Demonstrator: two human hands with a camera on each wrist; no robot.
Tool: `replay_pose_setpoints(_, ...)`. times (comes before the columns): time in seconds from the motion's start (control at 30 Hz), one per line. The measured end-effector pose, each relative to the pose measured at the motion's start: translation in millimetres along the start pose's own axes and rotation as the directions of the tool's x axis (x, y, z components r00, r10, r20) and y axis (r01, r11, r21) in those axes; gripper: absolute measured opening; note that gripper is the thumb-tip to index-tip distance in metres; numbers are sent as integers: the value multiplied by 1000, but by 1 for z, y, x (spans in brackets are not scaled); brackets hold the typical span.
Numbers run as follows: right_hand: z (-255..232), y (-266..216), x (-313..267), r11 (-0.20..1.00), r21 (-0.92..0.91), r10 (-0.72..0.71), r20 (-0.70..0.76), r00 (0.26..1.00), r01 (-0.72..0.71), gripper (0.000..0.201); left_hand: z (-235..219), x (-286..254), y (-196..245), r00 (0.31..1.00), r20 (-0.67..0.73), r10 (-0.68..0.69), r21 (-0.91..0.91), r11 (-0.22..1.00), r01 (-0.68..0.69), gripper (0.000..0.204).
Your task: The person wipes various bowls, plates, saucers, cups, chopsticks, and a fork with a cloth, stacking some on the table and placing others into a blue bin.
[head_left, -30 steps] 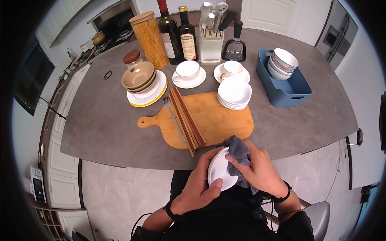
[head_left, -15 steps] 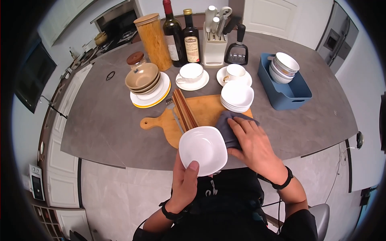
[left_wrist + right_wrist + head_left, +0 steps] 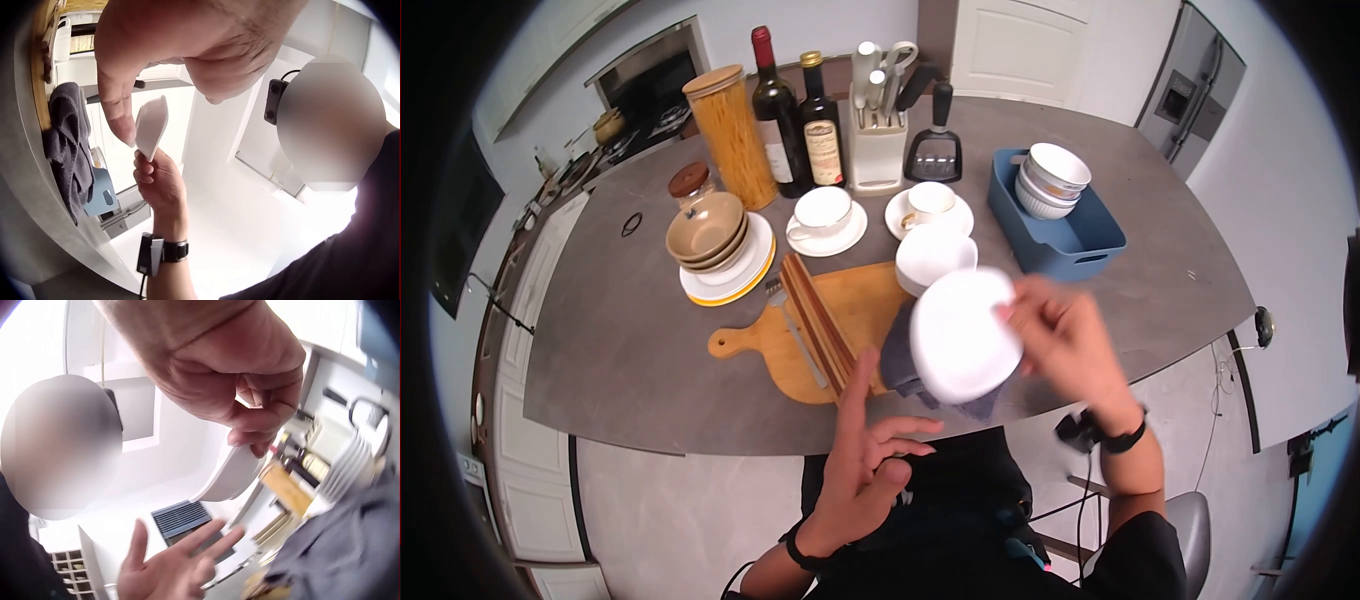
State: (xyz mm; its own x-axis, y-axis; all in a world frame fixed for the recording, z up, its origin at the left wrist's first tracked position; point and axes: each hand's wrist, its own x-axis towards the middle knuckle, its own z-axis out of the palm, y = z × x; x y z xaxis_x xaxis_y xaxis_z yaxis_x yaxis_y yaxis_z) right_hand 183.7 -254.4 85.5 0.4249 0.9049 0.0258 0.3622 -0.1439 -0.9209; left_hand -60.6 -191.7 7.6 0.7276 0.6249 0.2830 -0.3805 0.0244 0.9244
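Note:
A white square dish [image 3: 966,335], blurred in the head view, is pinched at its rim by the right hand [image 3: 1068,345]. In the right wrist view the dish [image 3: 230,476] hangs from that hand's thumb and fingertips. The left hand [image 3: 862,470] is held in the air near the table's front edge, fingers spread, holding nothing. Under the dish lies a dark grey cloth [image 3: 903,350] on the front of the wooden board [image 3: 862,290]. Behind the dish, a stack of white dishes [image 3: 937,257] stands on the board's back right.
Chopsticks [image 3: 818,325] and a fork [image 3: 800,335] lie on the board. A blue bin [image 3: 1055,258] with bowls stands right. Two cups [image 3: 822,212] on saucers, bottles [image 3: 824,140], a knife block [image 3: 878,150] and a pasta jar [image 3: 735,140] stand behind; brown bowls [image 3: 705,228] on plates sit left.
The dish has passed from the left hand to the right hand and moved right. The right hand has let go of the cloth, which lies on the board's front. The left hand's fingers have spread.

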Motion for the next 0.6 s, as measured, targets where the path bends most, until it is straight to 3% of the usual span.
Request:
replay_pose_setpoints(0.07, -46, 6, 28, 986, -120, -137, -144, 980, 120, 25, -4, -3, 1, 1000, -1, 9, 24, 1000, -8, 92)
replay_pose_setpoints(0.1, -74, 17, 45, 969, -200, -186, -208, 960, 144, 24, -4, -4, 5, 997, -75, -19, 90, 996, 26, 96)
replay_pose_setpoints(0.13, -105, 26, 63, 930, -352, -207, -267, 941, 105, 24, -4, -5, 6, 988, -152, -39, 153, 986, 63, 102)
replay_pose_setpoints(0.17, -131, 34, 79, 846, -525, -289, -307, 907, 92, 26, -6, -6, 4, 983, -184, -20, 165, 985, 51, 95)
replay_pose_setpoints(0.23, -168, 51, 107, 730, -683, -317, -316, 894, 18, 26, -13, -9, 1, 983, -182, -26, 123, 991, 49, 86)
replay_pose_setpoints(0.27, -182, 62, 118, 727, -686, -320, -317, 893, 17, 26, -15, -11, 0, 982, -183, -37, 86, 995, 54, 80)
replay_pose_setpoints(0.33, -201, 82, 137, 599, -798, -197, -227, 954, -67, 25, -13, -11, -1, 981, -189, -33, 99, 994, 52, 78)
replay_pose_setpoints(0.37, -202, 88, 145, 598, -798, -199, -231, 952, -68, 25, -11, -11, -1, 980, -196, -32, 113, 992, 55, 76)
replay_pose_setpoints(0.43, -203, 100, 157, 489, -865, -30, -146, 989, -113, 28, -6, -9, -2, 975, -221, -28, 152, 986, 62, 75)
replay_pose_setpoints(0.47, -201, 105, 163, 492, -862, -30, -154, 988, -119, 28, -4, -9, -3, 968, -250, -24, 189, 979, 74, 74)
replay_pose_setpoints(0.53, -193, 111, 174, 398, -908, 201, -56, 978, -133, 30, -4, -9, -3, 967, -253, -38, 195, 977, 89, 74)
replay_pose_setpoints(0.57, -184, 104, 171, 401, -905, 199, -62, 978, -139, 30, -4, -9, -3, 963, -265, -50, 198, 975, 105, 73)
replay_pose_setpoints(0.6, -175, 97, 166, 286, -941, 200, -124, 972, -179, 29, -6, -10, -4, 965, -259, -48, 201, 974, 103, 73)
